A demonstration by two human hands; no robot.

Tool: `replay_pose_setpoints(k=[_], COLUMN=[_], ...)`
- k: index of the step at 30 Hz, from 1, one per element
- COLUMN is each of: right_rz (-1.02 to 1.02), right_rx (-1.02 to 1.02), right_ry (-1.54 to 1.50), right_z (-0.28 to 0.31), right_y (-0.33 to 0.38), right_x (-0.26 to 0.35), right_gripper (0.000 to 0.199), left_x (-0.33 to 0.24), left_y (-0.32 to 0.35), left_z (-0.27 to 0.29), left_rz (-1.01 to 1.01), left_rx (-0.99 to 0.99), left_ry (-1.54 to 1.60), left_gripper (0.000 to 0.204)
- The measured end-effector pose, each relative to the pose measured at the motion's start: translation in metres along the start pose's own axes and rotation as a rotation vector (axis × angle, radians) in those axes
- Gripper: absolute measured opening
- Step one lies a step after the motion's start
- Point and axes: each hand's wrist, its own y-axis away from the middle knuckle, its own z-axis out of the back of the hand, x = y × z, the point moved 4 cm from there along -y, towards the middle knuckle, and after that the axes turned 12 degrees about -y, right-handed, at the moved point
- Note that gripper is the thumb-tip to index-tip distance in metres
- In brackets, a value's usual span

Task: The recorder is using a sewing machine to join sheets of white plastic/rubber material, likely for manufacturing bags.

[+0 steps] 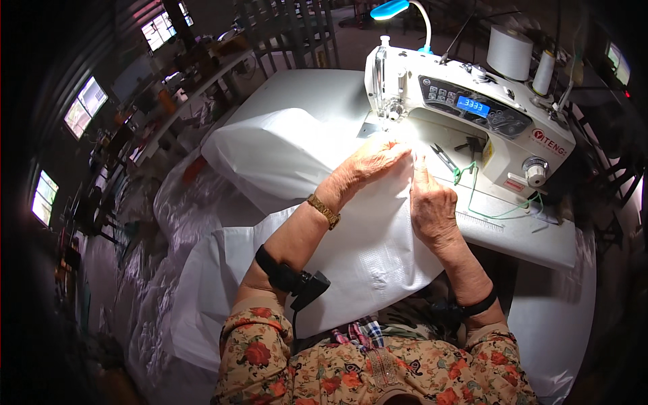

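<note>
Both hands were on the white sheet, approx. mid-frame. L hand [378,158] came in from lower left, fingers bent & drawn together, pinching the sheet [344,260] close to its upper R edge, just below the machine's needle area. R hand [434,206], just right of centre, was mostly closed on the sheet's R edge: index finger stretched up along it, other fingers curled in. Fingertips of both were near each other; exact thumb grip on the R couldn't be told. Sheet ran from the needle area down to the lap at bottom centre, w/ another broad fold out to mid-left.

Sewing machine [466,94] stood upper R on a pale counter [540,239]. Writing: big red brand lettering w/ a round red logo on its R end; small red label [516,184] lower down, nr the dial [536,171]; lit digits on a blue display [474,106] in the dark panel, w/ marked buttons beside it. Ruler marks [480,221] ran along the counter's front edge.

Also on the counter, R of the hands: dark snips [444,158] & a loose green cord [474,192]. Lamp [390,9] w/ blue head at top centre; big white thread cone [509,52] & slimmer spool [544,73] upper R. Gold watch [324,211] on L wrist.
</note>
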Motion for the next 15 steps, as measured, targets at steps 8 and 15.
replay_pose_setpoints(k=[8, 15], right_rz=[-0.030, -0.633], right_rx=[0.085, 0.586], right_ry=[-0.178, -1.697], right_z=[0.007, -0.038], right_y=[-0.002, 0.044], right_x=[-0.010, 0.019], right_gripper=[0.050, 0.079], left_x=[-0.007, -0.043], left_y=[0.013, 0.010], left_z=[0.014, 0.056], left_rz=[0.034, -0.339], left_rx=[0.096, -0.117], left_ry=[-0.106, -0.712], left_gripper=[0.025, 0.017])
